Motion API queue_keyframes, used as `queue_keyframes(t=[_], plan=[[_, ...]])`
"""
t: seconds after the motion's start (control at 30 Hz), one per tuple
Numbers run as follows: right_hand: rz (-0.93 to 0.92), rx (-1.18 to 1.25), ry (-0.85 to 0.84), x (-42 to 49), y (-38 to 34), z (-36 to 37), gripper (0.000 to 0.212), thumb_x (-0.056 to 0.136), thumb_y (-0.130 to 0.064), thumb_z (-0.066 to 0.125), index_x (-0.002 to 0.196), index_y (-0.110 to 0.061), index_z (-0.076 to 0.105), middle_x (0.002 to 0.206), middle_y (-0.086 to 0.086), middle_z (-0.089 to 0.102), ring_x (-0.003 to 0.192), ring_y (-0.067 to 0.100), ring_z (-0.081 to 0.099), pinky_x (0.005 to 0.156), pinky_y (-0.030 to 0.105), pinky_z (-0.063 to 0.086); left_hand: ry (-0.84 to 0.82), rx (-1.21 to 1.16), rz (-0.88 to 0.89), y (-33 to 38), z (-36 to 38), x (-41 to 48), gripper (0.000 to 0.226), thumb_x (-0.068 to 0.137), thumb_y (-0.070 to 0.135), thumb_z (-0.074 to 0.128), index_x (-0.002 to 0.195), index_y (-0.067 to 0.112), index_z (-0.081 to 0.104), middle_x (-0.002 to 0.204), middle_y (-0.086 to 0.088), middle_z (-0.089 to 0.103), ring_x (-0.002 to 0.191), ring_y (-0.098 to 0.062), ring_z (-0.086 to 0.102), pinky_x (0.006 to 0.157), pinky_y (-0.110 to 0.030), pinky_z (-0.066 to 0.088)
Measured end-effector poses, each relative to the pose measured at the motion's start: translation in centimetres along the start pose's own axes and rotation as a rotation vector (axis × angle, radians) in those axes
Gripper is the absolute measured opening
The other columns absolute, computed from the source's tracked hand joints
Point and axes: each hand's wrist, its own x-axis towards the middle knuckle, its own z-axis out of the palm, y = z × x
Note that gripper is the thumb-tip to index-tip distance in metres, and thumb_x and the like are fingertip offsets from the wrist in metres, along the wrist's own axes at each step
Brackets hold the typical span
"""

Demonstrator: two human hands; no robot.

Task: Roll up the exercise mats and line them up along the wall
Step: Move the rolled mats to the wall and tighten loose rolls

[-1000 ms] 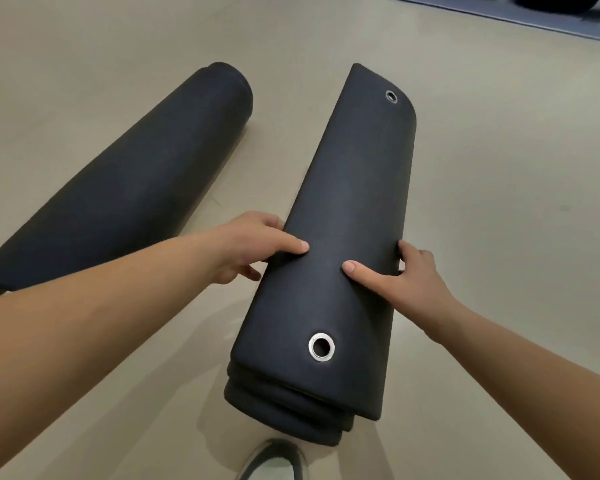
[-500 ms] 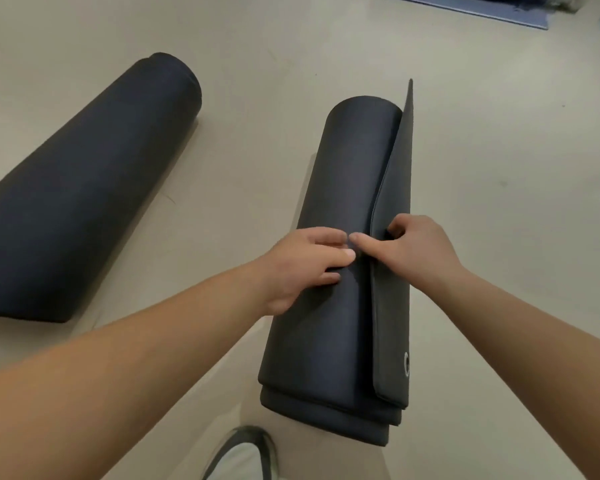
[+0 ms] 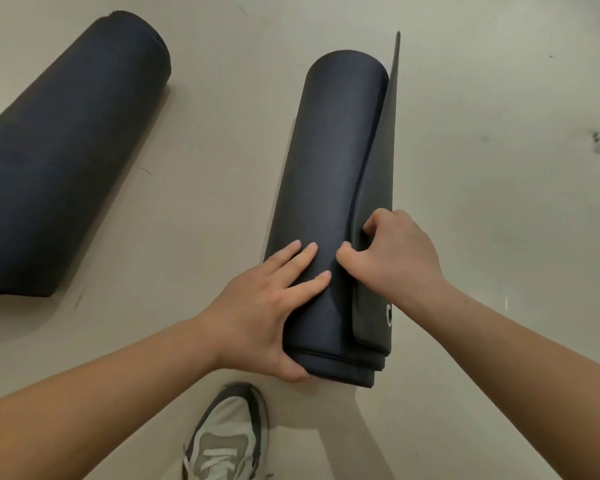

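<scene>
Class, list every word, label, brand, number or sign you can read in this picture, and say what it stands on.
None can be read.
The half-rolled mat and the rolled mat are plain, with no print.
The ring on the loose flap is a metal eyelet, not a letter.
The sneaker shows no legible brand.

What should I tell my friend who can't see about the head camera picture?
A person handles a rolled black mat on a beige floor: the left hand lies flat on the roll, and the right hand grips its loose flap. A second rolled mat lies to the left, apart from it, and a shoe shows at the bottom.
</scene>
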Motion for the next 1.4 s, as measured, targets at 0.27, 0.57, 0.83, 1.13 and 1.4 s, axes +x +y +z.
queue_keyframes(t=[0.27,0.57,0.83,1.13,1.4], plan=[[-0.02,0.009,0.092,-0.3,1.6,0.5,0.02,0.095,-0.032,0.058,0.099,-0.014,0.065,0.099,0.0,0.047,0.089,0.021,0.047,0.072,0.033,0.038,0.093,0.033,-0.072,1.9,-0.2,4.9,0.104,0.065,0.073,0.073,0.153,0.022,0.054,0.167,-0.013,0.038,0.156,-0.036,0.032,0.112,-0.053,0.049],[-0.013,0.226,0.074,1.5,1.7,1.0,0.019,0.097,-0.035,0.061,0.097,-0.016,0.063,0.11,-0.004,0.05,0.096,0.018,0.053,0.074,0.03,0.04,0.092,-0.67,-0.709,-3.1,-3.3,5.8,0.111,0.076,0.061,0.087,0.164,0.029,0.028,0.164,0.012,0.037,0.148,-0.017,0.041,0.113,-0.03,0.038],[-0.021,0.102,0.105,1.9,2.6,1.1,0.023,0.094,-0.013,0.051,0.075,-0.013,0.038,0.069,0.002,0.044,0.06,0.022,0.04,0.051,0.034,0.024,0.105,-0.931,-0.757,-2.5,0.0,8.3,0.145,0.033,0.077,0.097,0.157,0.03,0.039,0.145,0.015,0.058,0.128,-0.013,0.062,0.108,-0.041,0.054],[0.013,0.2,0.057,-0.4,5.3,0.8,0.032,0.1,-0.031,0.05,0.076,-0.011,0.043,0.076,0.008,0.053,0.067,0.029,0.05,0.055,0.036,0.034,0.144,-0.848,-0.775,0.7,-0.9,10.7,0.117,0.058,0.073,0.082,0.16,0.041,0.035,0.145,0.006,0.039,0.14,-0.021,0.044,0.117,-0.048,0.043],[0.52,0.453,-0.196,-1.0,9.6,-2.5,0.087,0.063,-0.102,0.052,0.1,-0.024,0.066,0.103,-0.008,0.067,0.094,0.017,0.065,0.074,0.037,0.052,0.066,-0.695,-0.597,2.5,-2.1,13.6,0.109,0.067,0.062,0.092,0.158,0.028,0.042,0.14,0.003,0.051,0.13,-0.02,0.052,0.107,-0.038,0.048]])
